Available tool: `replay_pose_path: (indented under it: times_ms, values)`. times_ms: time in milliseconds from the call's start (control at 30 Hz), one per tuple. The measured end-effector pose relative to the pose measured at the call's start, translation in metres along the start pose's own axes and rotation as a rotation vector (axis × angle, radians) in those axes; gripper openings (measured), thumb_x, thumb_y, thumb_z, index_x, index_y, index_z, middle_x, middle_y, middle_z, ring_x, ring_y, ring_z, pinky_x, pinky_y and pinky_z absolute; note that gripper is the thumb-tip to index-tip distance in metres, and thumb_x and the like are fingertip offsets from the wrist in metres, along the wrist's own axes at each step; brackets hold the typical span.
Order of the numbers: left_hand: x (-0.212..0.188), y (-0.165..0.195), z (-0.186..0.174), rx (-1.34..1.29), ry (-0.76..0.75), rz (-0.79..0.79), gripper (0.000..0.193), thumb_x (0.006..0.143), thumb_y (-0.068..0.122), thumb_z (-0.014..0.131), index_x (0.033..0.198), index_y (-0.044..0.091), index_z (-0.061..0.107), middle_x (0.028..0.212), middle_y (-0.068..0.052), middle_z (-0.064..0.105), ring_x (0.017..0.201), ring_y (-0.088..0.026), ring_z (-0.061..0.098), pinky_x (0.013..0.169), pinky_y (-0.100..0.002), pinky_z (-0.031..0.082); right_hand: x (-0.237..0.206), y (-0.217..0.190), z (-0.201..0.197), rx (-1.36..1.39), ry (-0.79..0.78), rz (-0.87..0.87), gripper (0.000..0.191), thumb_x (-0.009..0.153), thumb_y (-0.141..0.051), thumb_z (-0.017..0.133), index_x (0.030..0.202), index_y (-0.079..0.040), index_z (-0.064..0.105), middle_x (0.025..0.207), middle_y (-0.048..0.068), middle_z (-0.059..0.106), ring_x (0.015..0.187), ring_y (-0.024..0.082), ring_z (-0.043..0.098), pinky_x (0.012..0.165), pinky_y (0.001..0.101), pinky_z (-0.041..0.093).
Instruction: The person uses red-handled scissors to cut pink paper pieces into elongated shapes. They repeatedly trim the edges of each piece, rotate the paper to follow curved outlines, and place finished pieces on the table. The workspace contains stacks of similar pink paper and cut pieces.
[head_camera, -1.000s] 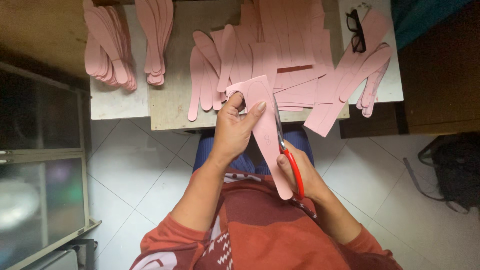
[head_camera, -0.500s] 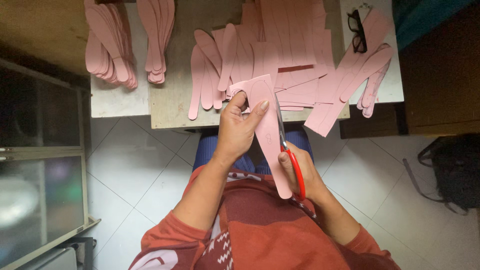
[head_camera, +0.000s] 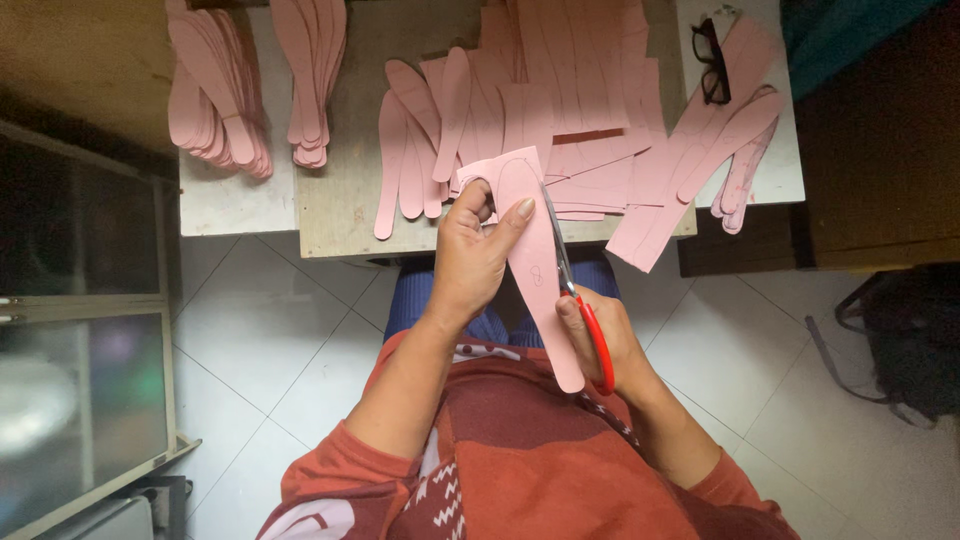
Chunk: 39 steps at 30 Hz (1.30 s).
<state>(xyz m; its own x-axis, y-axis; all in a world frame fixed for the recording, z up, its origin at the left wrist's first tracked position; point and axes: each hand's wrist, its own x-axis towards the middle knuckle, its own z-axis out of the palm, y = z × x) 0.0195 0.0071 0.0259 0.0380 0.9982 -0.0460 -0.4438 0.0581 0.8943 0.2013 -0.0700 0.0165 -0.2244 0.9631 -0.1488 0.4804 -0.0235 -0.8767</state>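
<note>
My left hand pinches the top of a long pink paper strip marked with a sole outline | strip runs from worktop edge toward my lap | right hand closed on red-handled scissors, blades along its right edge.

A small craft workshop set up in a tiled room: stacks of identical pink cut-outs at eleven o'clock and loose pink sheets at twelve crowd a worn worktable above a white tiled floor.
</note>
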Motion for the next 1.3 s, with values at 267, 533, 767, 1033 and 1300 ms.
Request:
replay_pose_path:
  times_ms: [267,533,767,1033,1300]
  values:
    - [-0.004,-0.004,0.004,0.077,-0.013,0.009,0.017,0.101,0.011,0.070,0.110,-0.002,0.064,0.104,-0.006,0.069,0.088,-0.006,0.063,0.074,-0.023,0.056,0.004,-0.001,-0.004,0.088,-0.062,0.054,0.046,0.106,-0.045,0.043,0.106,-0.003,0.062,0.071,0.008,0.055,0.066,0.017,0.052,0.061,0.0338,0.047]
    - [-0.010,-0.007,0.013,0.016,-0.064,-0.089,0.023,0.098,0.011,0.070,0.115,-0.001,0.062,0.103,-0.006,0.069,0.084,-0.007,0.067,0.069,-0.023,0.058,0.017,-0.013,-0.016,0.101,-0.072,-0.151,0.072,0.105,-0.059,0.035,0.141,0.003,0.049,0.089,0.009,0.063,0.079,0.018,0.056,0.075,0.0343,0.050]
    - [-0.008,-0.010,0.014,-0.046,-0.084,-0.090,0.026,0.099,0.011,0.070,0.119,-0.002,0.061,0.106,-0.007,0.070,0.088,-0.007,0.067,0.073,-0.023,0.058,0.013,-0.020,-0.014,0.046,-0.011,-0.050,0.073,0.101,-0.062,0.033,0.125,0.002,0.060,0.069,0.007,0.057,0.064,0.016,0.054,0.061,0.0326,0.047]
    - [-0.005,-0.006,0.010,0.015,-0.105,-0.115,0.024,0.100,0.013,0.071,0.115,-0.003,0.062,0.099,-0.006,0.070,0.084,-0.006,0.066,0.070,-0.023,0.057,0.007,-0.015,-0.015,0.181,-0.027,0.006,0.054,0.104,-0.051,0.040,0.094,-0.002,0.060,0.062,0.000,0.052,0.055,0.010,0.051,0.051,0.0269,0.044]
    - [-0.001,0.004,0.001,0.171,-0.097,-0.152,0.028,0.096,0.020,0.072,0.113,-0.002,0.065,0.094,-0.005,0.070,0.077,-0.005,0.066,0.064,-0.021,0.056,0.006,-0.005,-0.019,0.221,-0.054,0.105,0.046,0.105,-0.042,0.047,0.078,-0.006,0.053,0.057,-0.002,0.046,0.048,0.008,0.045,0.044,0.0256,0.040]
